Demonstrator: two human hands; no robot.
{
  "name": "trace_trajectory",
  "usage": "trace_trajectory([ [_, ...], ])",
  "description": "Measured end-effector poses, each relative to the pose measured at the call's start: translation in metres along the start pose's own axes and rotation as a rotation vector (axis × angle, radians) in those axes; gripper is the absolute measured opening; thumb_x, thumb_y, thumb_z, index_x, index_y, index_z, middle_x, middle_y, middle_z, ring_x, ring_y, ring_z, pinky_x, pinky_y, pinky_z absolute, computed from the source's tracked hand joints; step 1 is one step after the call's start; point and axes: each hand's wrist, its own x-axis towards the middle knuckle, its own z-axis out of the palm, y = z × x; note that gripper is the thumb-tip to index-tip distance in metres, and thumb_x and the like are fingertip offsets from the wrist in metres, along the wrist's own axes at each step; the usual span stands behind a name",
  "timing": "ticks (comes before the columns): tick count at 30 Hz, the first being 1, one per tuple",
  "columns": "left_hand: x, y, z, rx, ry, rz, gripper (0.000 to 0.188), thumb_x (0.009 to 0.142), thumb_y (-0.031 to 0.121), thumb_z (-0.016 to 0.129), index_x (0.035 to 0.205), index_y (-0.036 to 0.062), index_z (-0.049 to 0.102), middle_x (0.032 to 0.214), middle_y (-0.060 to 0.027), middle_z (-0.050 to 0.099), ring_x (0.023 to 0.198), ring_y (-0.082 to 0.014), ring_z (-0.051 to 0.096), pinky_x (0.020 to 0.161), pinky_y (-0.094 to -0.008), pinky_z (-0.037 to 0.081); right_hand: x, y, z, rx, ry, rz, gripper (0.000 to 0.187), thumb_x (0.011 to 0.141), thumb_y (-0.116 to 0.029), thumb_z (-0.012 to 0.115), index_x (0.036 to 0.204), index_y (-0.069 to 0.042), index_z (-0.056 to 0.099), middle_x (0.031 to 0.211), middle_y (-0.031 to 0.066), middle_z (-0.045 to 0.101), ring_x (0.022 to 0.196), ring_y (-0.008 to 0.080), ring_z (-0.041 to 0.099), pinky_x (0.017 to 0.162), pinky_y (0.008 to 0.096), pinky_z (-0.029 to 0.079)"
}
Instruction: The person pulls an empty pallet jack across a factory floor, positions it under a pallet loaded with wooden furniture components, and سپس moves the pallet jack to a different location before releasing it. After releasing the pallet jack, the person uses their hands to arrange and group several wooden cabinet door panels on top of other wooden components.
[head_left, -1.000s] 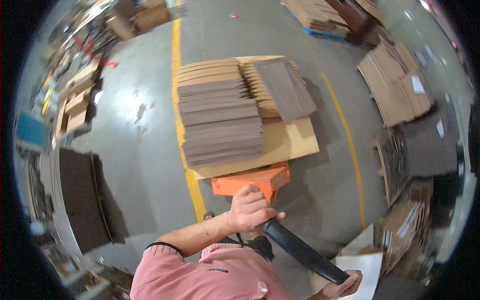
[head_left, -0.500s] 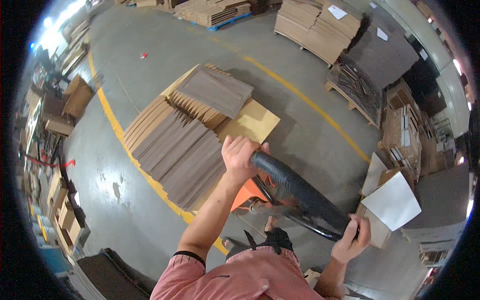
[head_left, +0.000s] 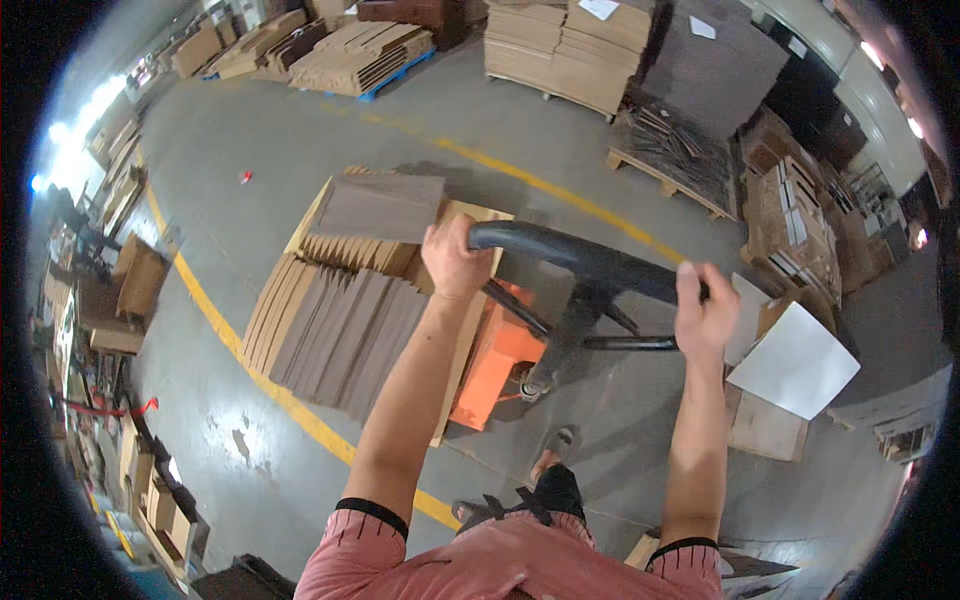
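Both hands clamped on the black loop handle [head_left: 585, 262] of an orange pallet jack [head_left: 497, 362], set well apart. Left hand [head_left: 455, 262] wrapped over the handle's left end, knuckles up; right hand [head_left: 703, 312] closed round the right side of the loop, fingers curled out of sight behind the bar. Handle's long axis running left to right across the view, dipping slightly toward the right hand. From its middle, a dark tiller dropping to the orange pump housing, just ahead of the feet and between the two forearms.

Beyond the housing, ahead and to the left, a load of flattened cardboard sheets [head_left: 345, 300] in overlapping rows, long edges running away from the person, one grey-brown sheet [head_left: 380, 207] laid flat on top. Left hand nearer the load; right hand farther out, toward a white sheet [head_left: 797, 362] lying on low boards. Yellow floor line [head_left: 290, 405] passing under the near corner of the load.

Forks and pallet hidden under the cardboard; wheels of the jack not visible. Lower part of the tiller partly covered by the left forearm. More cardboard stacks [head_left: 570, 50] on pallets along the far side, bent by the lens and too small to detail.
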Motion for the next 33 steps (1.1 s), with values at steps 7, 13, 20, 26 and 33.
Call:
trace_trajectory([
  [7, 0.028, -0.017, 0.092, 0.036, 0.022, -0.199, 0.025, 0.084, 0.023, 0.073, 0.073, 0.0097, 0.056, 0.067, -0.0110, 0.061, 0.066, -0.0370, 0.059, 0.063, -0.0425, 0.043, 0.108, 0.055, 0.045, 0.035, -0.180, 0.038, 0.039, 0.092, -0.037, 0.062, 0.089, 0.001, 0.069, 0.070, 0.0096, 0.064, 0.066, 0.0141, 0.059, 0.063, 0.0303, 0.045],
  [13, 0.068, -0.037, 0.175, 0.071, 0.098, -0.308, 0.022, 0.084, 0.023, 0.071, 0.078, 0.0089, 0.055, 0.071, -0.0157, 0.060, 0.067, -0.0439, 0.054, 0.065, -0.0494, 0.043, 0.213, 0.098, 0.095, 0.041, -0.366, 0.058, 0.060, 0.089, -0.060, 0.053, 0.093, -0.005, 0.074, 0.084, 0.0169, 0.071, 0.086, 0.0349, 0.069, 0.080, 0.0398, 0.052],
  [20, 0.113, -0.078, 0.261, 0.090, 0.087, -0.338, 0.017, 0.079, 0.014, 0.069, 0.084, 0.0060, 0.055, 0.076, -0.0176, 0.061, 0.075, -0.0442, 0.057, 0.068, -0.0501, 0.045, 0.332, 0.146, 0.167, 0.089, -0.465, -0.024, 0.060, 0.091, -0.060, 0.049, 0.087, -0.005, 0.073, 0.083, 0.0179, 0.070, 0.084, 0.0385, 0.068, 0.076, 0.0429, 0.051],
  [26, 0.165, -0.123, 0.327, 0.192, 0.203, -0.493, 0.017, 0.073, 0.019, 0.069, 0.077, 0.0109, 0.055, 0.070, -0.0165, 0.061, 0.069, -0.0414, 0.060, 0.063, -0.0525, 0.046, 0.432, 0.157, 0.259, 0.218, -0.474, 0.006, 0.056, 0.095, -0.050, 0.052, 0.085, 0.002, 0.070, 0.070, 0.0121, 0.064, 0.067, 0.0221, 0.060, 0.065, 0.0388, 0.049],
  [33, 0.234, -0.159, 0.363, 0.154, 0.234, -0.648, 0.023, 0.084, 0.024, 0.073, 0.078, 0.0081, 0.058, 0.069, -0.0159, 0.061, 0.067, -0.0402, 0.060, 0.060, -0.0467, 0.046, 0.544, 0.151, 0.343, 0.322, -0.674, 0.045, 0.046, 0.099, -0.037, 0.051, 0.087, 0.004, 0.067, 0.078, 0.0053, 0.064, 0.070, 0.0146, 0.057, 0.062, 0.0297, 0.046],
])
